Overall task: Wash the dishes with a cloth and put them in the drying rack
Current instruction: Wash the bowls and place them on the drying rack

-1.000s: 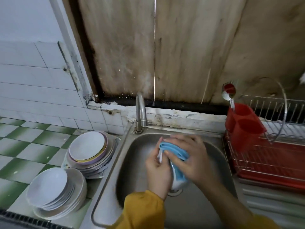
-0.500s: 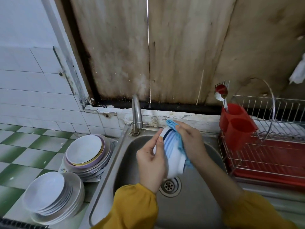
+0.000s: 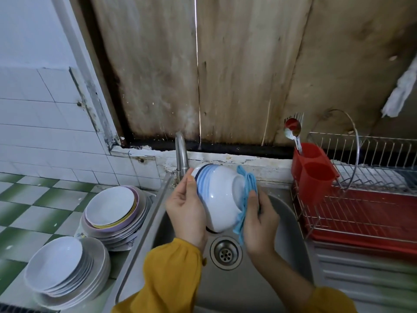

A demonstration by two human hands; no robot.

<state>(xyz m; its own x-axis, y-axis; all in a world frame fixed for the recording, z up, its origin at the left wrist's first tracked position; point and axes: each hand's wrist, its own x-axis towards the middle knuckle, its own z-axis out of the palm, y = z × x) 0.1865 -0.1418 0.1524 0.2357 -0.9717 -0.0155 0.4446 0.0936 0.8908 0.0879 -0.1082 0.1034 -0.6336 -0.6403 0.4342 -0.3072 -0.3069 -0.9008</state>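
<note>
Over steel sink (image 3: 286,219), left hand (image 3: 187,213) holds bowl (image 3: 218,195); right hand (image 3: 261,224) grips cloth (image 3: 249,182).

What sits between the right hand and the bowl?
The cloth, which the right hand presses against the base of the bowl; the head view shows it.

Soft, even light fills my view, brightest on the white tiles (image 3: 45,132) at upper left; a thin bright slit glows between the wooden boards (image 3: 237,75) at top centre. A small glint sits on the bowl (image 3: 220,195). Straight lines bow near the edges, and the lower right smears.
</note>
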